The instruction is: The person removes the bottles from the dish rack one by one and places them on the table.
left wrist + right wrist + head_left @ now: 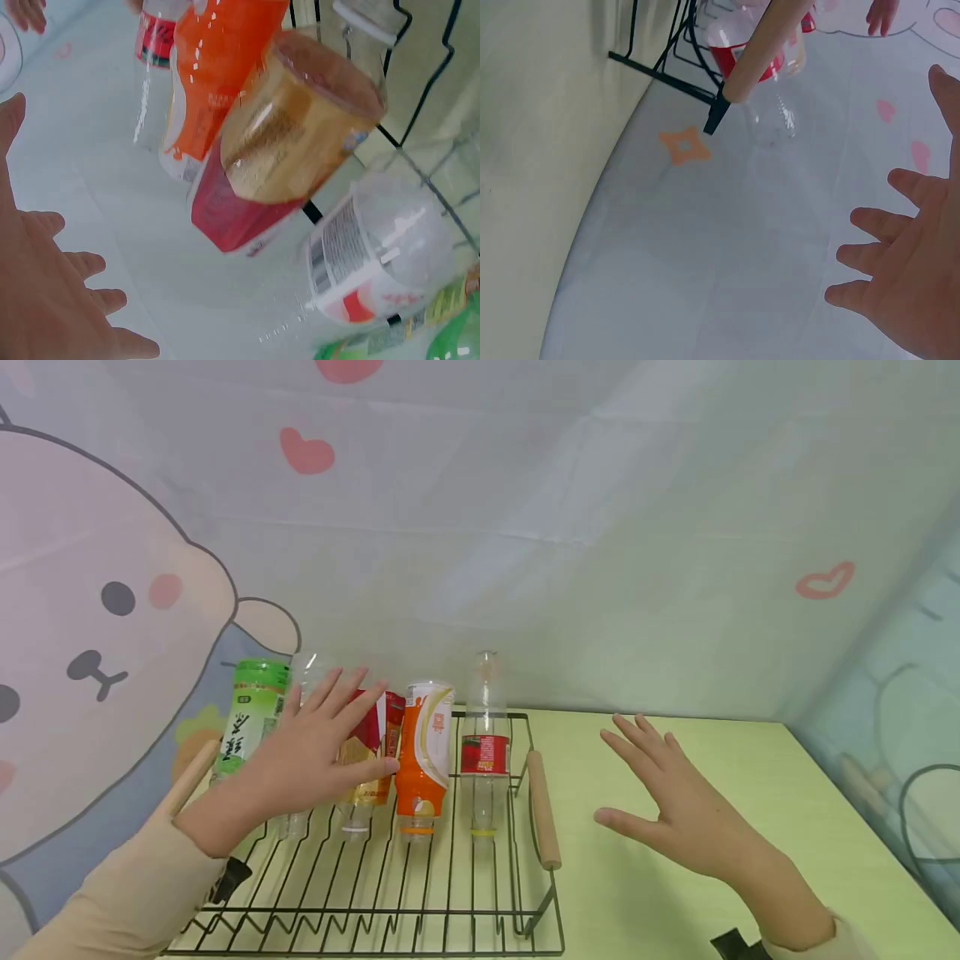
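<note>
Bottles (pixel 425 727), at least five of them, lean neck-down in a wire rack (pixel 375 911) at 7 o'clock in the head view, bases tipped back toward the hanging cloth (pixel 675 527). The green-labelled bottle (pixel 242 714) sits just below 9 o'clock, the orange-and-white bottle (pixel 429 747) at 7 and the red-labelled bottle (pixel 485 755) at 6; a clear bottle (pixel 367 255) and a red-and-gold bottle (pixel 300 135) stand partly behind the left hand (pixel 307 747).

Both hands hold nothing. The left, at 8 o'clock, hovers by the bottles with its fingers spread; the right hand (pixel 678 802), at 4, hangs over the surface (pixel 757 802), splayed as widely.

The bottles look light and rest on slender wires, so a brush from the left hand or its sleeve (pixel 135 885) could roll one into its neighbour, likeliest where they crowd. The red-labelled one stands apart, with no bottle to its 3 o'clock side, and might slide sideways. A bump to the wooden handle (pixel 544 810) at 5 o'clock could jar them all.
</note>
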The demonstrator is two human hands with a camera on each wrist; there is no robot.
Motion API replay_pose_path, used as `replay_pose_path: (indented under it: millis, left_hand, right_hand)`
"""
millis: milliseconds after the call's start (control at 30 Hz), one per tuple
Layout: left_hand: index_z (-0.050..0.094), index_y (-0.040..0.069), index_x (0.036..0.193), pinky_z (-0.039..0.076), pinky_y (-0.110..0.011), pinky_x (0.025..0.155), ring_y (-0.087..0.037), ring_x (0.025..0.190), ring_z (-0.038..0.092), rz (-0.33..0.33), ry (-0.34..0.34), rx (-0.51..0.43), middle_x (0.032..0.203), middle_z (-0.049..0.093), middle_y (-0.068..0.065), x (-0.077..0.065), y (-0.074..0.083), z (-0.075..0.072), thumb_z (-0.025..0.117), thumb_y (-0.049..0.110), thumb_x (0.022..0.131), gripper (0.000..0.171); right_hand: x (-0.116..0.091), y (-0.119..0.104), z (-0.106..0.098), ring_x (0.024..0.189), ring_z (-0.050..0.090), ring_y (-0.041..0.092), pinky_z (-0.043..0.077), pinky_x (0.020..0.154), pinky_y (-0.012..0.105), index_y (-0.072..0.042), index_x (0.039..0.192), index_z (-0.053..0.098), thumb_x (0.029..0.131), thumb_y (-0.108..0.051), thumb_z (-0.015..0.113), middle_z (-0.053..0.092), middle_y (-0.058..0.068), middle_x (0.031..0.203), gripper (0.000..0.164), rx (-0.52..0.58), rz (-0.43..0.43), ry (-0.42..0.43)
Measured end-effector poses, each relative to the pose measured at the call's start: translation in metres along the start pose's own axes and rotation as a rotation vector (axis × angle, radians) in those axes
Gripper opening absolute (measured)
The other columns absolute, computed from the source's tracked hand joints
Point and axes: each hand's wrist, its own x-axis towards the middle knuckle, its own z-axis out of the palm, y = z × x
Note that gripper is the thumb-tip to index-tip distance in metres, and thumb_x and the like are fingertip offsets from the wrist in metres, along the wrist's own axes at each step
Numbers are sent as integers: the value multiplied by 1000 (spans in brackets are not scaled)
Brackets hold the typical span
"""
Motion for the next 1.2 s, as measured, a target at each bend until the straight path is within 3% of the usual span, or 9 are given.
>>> replay_pose_path:
  millis: [133, 333, 433, 567, 833, 1033, 1200]
  left_hand:
    - [13, 20, 156, -1, -71, 108, -40, 147, -2, -47, 31, -43, 162, 3, -11, -2, -13, -12, 53, 64, 88, 90]
    - [6, 17, 156, 3, -72, 107, -44, 145, 1, -131, 63, -122, 161, 0, -15, -3, -37, -26, 54, 58, 91, 91]
    - [5, 12, 156, 8, -73, 106, -47, 144, 4, -160, 97, -169, 160, 1, -19, -5, -50, -27, 57, 53, 91, 93]
    - [3, 6, 155, 11, -73, 105, -49, 143, 5, -191, 149, -233, 159, 4, -24, -7, -67, -28, 61, 47, 91, 95]
    - [-15, 5, 152, 12, -74, 103, -54, 140, 2, -331, 169, -365, 156, -4, -30, -10, -97, -27, 61, 47, 91, 106]
    - [-20, 6, 150, 10, -73, 105, -53, 141, -4, -366, 146, -429, 156, -13, -28, -11, -110, -25, 61, 47, 91, 109]
    - [-23, 5, 149, 11, -74, 104, -54, 140, -5, -402, 122, -481, 155, -16, -30, -13, -115, -22, 62, 47, 91, 111]
  right_hand:
    - [-8, -13, 9, 148, 10, 30, 5, 118, 49, -25, 153, 26, 88, -42, 68, 21, 0, 159, 79, 32, -25, 14]
    - [-19, -28, 23, 147, 17, 27, 0, 116, 20, -26, 152, 27, 86, -41, 71, 22, -3, 159, 81, 29, -99, 48]
    - [-24, -35, 28, 146, 19, 23, 18, 115, 24, -27, 152, 27, 85, -43, 71, 22, -6, 158, 83, 5, -111, 53]
    - [-30, -42, 34, 146, 19, 18, 41, 102, 40, -28, 152, 27, 84, -46, 71, 23, -6, 158, 84, -13, -123, 38]
    - [-37, -49, 46, 146, 19, 15, 49, 93, 47, -28, 151, 30, 83, -49, 71, 18, -10, 159, 82, 54, -69, -33]
    - [-39, -52, 53, 141, 33, 21, 51, 90, 44, -30, 153, 25, 83, -52, 69, 19, -6, 159, 85, 96, -49, -73]
    - [-39, -54, 57, 139, 37, 23, 51, 89, 43, -30, 154, 21, 84, -52, 68, 17, -6, 160, 87, 135, -38, -103]
